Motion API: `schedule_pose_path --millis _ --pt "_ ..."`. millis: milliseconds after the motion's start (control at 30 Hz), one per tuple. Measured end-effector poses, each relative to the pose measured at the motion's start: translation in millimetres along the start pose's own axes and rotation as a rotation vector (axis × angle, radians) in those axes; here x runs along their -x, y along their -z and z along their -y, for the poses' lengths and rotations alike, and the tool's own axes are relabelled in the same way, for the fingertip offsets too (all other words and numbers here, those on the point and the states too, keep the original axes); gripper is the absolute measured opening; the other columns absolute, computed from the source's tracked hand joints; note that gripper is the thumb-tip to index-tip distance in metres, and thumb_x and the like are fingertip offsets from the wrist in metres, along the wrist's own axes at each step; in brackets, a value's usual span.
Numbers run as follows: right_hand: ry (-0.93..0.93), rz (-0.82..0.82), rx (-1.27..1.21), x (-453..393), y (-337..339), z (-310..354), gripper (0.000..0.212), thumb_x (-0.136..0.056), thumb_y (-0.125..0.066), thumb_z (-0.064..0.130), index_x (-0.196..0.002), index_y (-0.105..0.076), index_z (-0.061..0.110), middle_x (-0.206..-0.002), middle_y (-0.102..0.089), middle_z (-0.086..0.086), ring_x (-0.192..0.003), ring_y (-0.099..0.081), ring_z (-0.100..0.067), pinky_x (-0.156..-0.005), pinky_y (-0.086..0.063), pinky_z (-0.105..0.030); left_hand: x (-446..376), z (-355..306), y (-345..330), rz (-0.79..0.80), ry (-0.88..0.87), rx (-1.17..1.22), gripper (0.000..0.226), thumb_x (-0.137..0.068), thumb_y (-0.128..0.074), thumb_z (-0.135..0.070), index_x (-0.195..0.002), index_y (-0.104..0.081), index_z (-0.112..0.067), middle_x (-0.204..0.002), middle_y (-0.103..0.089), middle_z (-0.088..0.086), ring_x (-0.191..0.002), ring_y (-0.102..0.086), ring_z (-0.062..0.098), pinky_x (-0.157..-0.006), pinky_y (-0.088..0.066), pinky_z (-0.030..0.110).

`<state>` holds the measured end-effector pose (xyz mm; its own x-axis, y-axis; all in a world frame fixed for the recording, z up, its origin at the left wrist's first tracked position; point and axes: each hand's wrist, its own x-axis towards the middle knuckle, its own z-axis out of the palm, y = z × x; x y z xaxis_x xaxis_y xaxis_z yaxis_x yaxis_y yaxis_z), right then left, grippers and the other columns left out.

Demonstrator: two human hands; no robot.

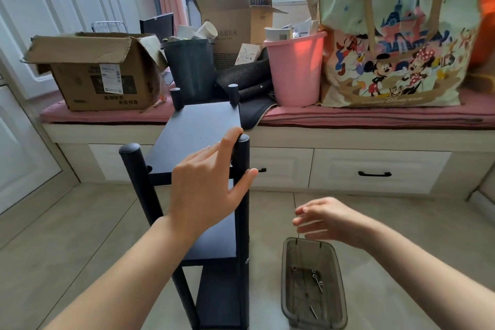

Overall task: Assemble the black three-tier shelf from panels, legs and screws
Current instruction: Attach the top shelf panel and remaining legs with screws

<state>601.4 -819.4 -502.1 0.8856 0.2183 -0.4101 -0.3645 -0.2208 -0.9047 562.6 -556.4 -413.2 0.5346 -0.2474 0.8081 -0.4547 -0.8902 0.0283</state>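
The black three-tier shelf (206,195) is standing upright on the tiled floor (67,236), just in front of the window seat, with its top panel (198,128) facing up and four round leg tops rising at the corners. The near-left leg (134,166) is leaning slightly outward toward the top. Two lower panels are showing below, one under the wrist and one near the floor.

The left hand (206,185) is resting at the near-right corner of the top panel — its fingers (230,142) are lying straight and slightly spread, the tips touching the panel edge beside the near-right leg (244,158), while the thumb is reaching across that leg's front. It is not wrapping around anything.

The right hand (326,218) is hovering above the grey translucent plastic tray (286,289), which is sitting on the floor just right of the shelf. Its fingers (308,209) are loosely extended and a little apart; a thin dark line shows by the fingertips, but whether the hand is holding it cannot be told. Several small screws (317,280) are lying inside the tray.

Behind, on the pink cushion (348,115) of the window seat, are sitting an open cardboard box (101,72), a dark bin (191,69), a pink bucket (297,72) and a large cartoon-printed tote bag (396,35).
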Motion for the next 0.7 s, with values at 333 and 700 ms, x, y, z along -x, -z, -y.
schedule_pose_path --millis 333,700 --pt "-0.166 -0.068 0.211 -76.6 9.4 -130.8 0.013 -0.099 -0.051 0.01 -0.103 -0.063 0.006 -0.088 -0.072 -0.009 -0.072 -0.065 -0.016 -0.06 -0.05 -0.025 -6.4 6.8 -22.6 -0.072 -0.043 -0.102 0.06 -0.097 -0.053 -0.054 -0.137 -0.05 -0.009 -0.073 -0.069 -0.005 -0.059 -0.063 0.017 -0.06 -0.034 0.022" --pt "-0.254 -0.104 0.927 -160.7 -2.0 -234.1 0.027 -0.098 -0.044 0.006 -0.119 -0.06 0.004 -0.123 -0.062 -0.014 -0.111 -0.062 -0.029 -0.087 -0.049 -0.03 -7.6 1.3 -29.4 -0.065 -0.013 -0.061 0.06 -0.098 -0.057 -0.047 -0.139 -0.048 -0.004 -0.086 -0.077 0.002 -0.068 -0.07 0.028 -0.062 -0.052 0.046"
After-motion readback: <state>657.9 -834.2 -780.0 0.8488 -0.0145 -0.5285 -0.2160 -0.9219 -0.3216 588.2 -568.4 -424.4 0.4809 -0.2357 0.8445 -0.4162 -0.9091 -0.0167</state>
